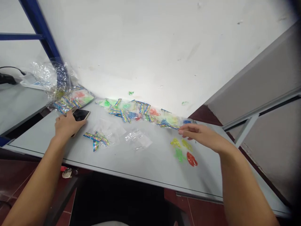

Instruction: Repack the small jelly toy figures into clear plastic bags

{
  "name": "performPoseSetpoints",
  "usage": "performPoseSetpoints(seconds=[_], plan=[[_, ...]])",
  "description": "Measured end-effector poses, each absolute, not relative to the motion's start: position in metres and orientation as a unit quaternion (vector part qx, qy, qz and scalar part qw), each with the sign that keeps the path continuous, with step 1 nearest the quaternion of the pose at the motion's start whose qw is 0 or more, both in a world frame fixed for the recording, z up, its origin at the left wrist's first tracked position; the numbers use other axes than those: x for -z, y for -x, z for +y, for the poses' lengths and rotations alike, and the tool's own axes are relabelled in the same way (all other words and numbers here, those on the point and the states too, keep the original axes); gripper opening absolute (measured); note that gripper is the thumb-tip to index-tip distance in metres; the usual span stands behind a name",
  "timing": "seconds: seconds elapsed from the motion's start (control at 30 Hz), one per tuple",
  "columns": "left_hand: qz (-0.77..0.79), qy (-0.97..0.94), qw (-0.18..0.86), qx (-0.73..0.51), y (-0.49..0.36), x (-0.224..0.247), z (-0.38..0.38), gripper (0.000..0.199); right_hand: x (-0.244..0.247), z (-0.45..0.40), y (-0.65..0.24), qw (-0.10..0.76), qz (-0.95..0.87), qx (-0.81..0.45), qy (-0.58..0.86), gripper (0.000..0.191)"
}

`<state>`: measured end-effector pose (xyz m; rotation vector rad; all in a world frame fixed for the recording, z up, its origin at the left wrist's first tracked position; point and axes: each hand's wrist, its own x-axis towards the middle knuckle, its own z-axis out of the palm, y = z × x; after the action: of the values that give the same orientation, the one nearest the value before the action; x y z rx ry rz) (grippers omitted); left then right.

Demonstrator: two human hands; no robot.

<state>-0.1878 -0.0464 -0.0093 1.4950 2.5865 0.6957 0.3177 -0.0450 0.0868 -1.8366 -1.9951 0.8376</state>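
At the table's left side my left hand (67, 125) grips a dark smartphone (81, 115), its thumb along the near edge and its fingers over the far side. My right hand (203, 135) hovers over the right part of the table, fingers stretched out and holding nothing I can see. Just below it lie small soft-looking plastic pieces: a yellow one (175, 142), another yellow one (187, 144), a green one (179, 154) and a red one (192, 159). Their exact kind is unclear. A row of clear packets with colourful strips (141, 110) runs along the wall by my right fingertips.
Clear plastic bags (138, 139) lie mid-table, with colourful printed strips (96, 138) left of them. More filled packets (80, 96) and a crumpled clear bag (44, 73) are piled at the back left, beside a blue metal post (45, 34). The white wall (150, 47) borders the table's back.
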Motion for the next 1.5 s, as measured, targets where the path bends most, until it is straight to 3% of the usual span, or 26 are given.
performPoseSetpoints(seconds=[0.17, 0.37, 0.47, 0.63, 0.8, 0.97, 1.27, 1.5], plan=[[0.832, -0.517, 0.04, -0.196, 0.191, 0.005, -0.05, 0.09, -0.091, -0.038, -0.273, 0.169, -0.725, -0.356, 0.565, 0.032], [0.81, -0.543, -0.016, -0.222, 0.175, 0.009, -0.053, 0.1, -0.065, -0.029, -0.23, 0.22, -0.76, -0.327, 0.516, 0.028], [0.751, -0.593, -0.082, -0.278, 0.132, 0.01, -0.062, 0.079, -0.044, -0.026, -0.215, 0.239, -0.755, -0.309, 0.526, 0.025], [0.543, -0.799, 0.027, -0.255, 0.035, 0.008, -0.09, 0.049, -0.013, -0.022, -0.207, 0.274, -0.741, -0.281, 0.546, 0.021], [0.455, -0.861, 0.066, -0.217, -0.011, 0.016, -0.106, 0.033, 0.0, -0.02, -0.208, 0.29, -0.732, -0.272, 0.553, 0.021], [0.463, -0.862, 0.074, -0.194, -0.017, 0.025, -0.107, 0.028, 0.0, -0.019, -0.208, 0.29, -0.724, -0.279, 0.56, 0.021], [0.494, -0.826, -0.005, -0.27, 0.014, 0.03, -0.119, 0.031, -0.002, -0.024, -0.209, 0.265, -0.731, -0.304, 0.55, 0.021], [0.499, -0.814, -0.035, -0.295, 0.043, 0.035, -0.133, 0.027, -0.01, -0.03, -0.204, 0.335, -0.717, -0.274, 0.547, 0.022]])
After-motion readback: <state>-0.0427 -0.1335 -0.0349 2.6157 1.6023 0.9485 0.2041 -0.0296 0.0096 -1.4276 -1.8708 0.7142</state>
